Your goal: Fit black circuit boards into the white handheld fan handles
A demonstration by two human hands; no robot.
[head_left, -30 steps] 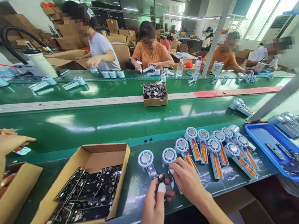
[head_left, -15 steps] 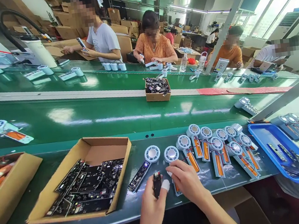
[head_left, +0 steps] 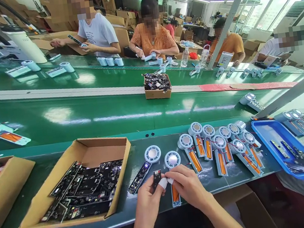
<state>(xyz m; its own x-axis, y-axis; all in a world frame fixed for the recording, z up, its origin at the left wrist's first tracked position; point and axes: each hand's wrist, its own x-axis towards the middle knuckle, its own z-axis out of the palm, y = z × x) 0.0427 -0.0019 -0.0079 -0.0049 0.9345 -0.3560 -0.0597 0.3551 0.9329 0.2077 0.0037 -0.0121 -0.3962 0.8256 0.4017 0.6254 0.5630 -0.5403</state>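
Observation:
My left hand grips a black circuit board upright between thumb and fingers. My right hand is closed in a pinch at the board's right side, its fingertips close to the left thumb; whatever they hold is too small to make out. White covers show on the thumb and a fingertip. Just beyond and partly beneath my hands lies a light-blue handheld fan body, an orange strip visible in its handle. To its left rests another fan with a black board along its handle.
At left stands a cardboard box of black boards, beside a second box with orange parts. Several open fans cluster at right, near a blue tray. A green conveyor runs behind; co-workers sit across it.
My right hand has drawn in to the left, and its fingertips now meet the left thumb beside the board. The view has shifted slightly.

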